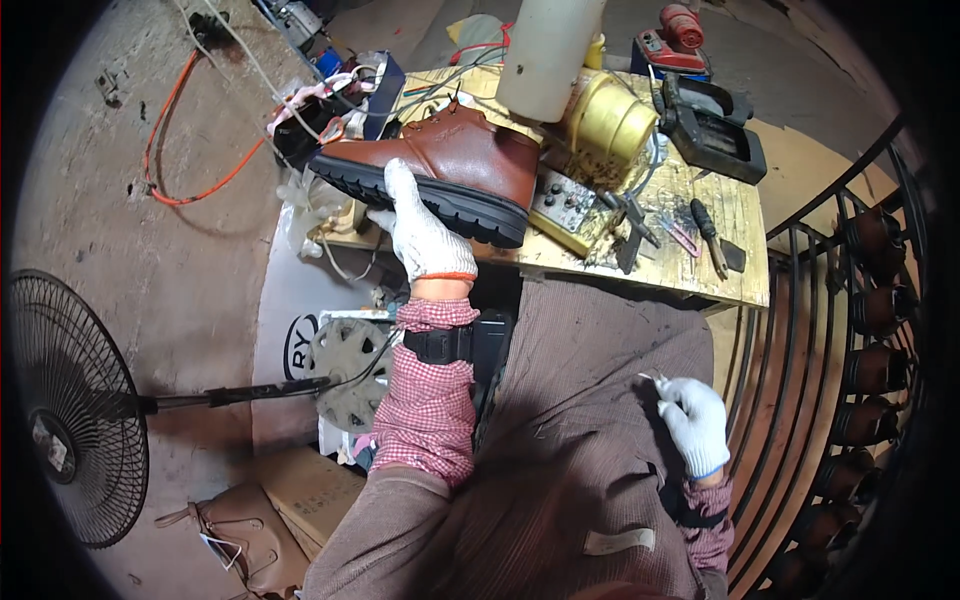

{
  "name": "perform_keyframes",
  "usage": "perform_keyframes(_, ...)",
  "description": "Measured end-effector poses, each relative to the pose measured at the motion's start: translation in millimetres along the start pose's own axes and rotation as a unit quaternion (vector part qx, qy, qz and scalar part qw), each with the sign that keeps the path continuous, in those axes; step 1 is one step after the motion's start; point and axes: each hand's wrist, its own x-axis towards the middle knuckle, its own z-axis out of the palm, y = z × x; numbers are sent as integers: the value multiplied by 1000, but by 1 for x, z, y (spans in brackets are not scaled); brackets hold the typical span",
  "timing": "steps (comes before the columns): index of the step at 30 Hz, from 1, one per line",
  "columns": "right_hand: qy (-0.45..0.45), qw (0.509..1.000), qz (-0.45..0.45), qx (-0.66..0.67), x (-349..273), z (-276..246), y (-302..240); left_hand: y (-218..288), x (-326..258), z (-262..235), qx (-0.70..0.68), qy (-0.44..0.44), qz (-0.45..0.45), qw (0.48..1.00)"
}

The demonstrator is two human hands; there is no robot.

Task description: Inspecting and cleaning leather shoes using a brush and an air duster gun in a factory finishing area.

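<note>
A brown leather boot (455, 150) with a thick black treaded sole is held up on its side over the near left of the workbench. My left hand (418, 225), in a white knit glove, grips it by the sole, with the thumb lying across the sole's edge and the other fingers mostly hidden behind it. The toe points left and the heel right. Above my lap, at the right, is my right hand (692, 422), also gloved in white. Its fingers are curled together, and a small pale tip shows at them, too small to name.
The yellow-stained workbench (735, 275) carries a control box with knobs (565, 205), a yellow machine part (610, 115), a dark-handled tool (706, 225) and a black tray (715, 135). A fan (75, 410) stands left. Brown shoes (880, 368) fill a black metal rack at the right.
</note>
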Motion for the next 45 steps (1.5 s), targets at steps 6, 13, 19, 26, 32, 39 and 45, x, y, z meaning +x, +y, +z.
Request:
perform_keyframes(6, 15, 999, 37, 0, -32, 1, 15, 1, 0, 31, 21, -9, 18, 1000)
perform_keyframes(13, -28, 998, -27, -47, -2, 1, -2, -1, -11, -42, -9, -72, -90, 993)
perform_keyframes(19, -47, 990, -128, -46, 14, 6, -16, -18, -46, -112, -77, -125, -128, 981)
perform_keyframes(26, -75, 984, -122, -105, 3, -1, -25, -66, -50, -123, -368, -361, -371, 772)
perform_keyframes(32, -84, 989, -59, -107, -19, -19, -24, -111, 9, -100, -104, -290, -187, 933)
perform_keyframes(39, -41, 994, -37, -96, -22, -25, -24, -72, 13, -48, -116, -99, -183, 971)
perform_keyframes(45, 29, 992, -94, 75, 32, -13, -27, -66, -4, -66, -102, -121, -170, 973)
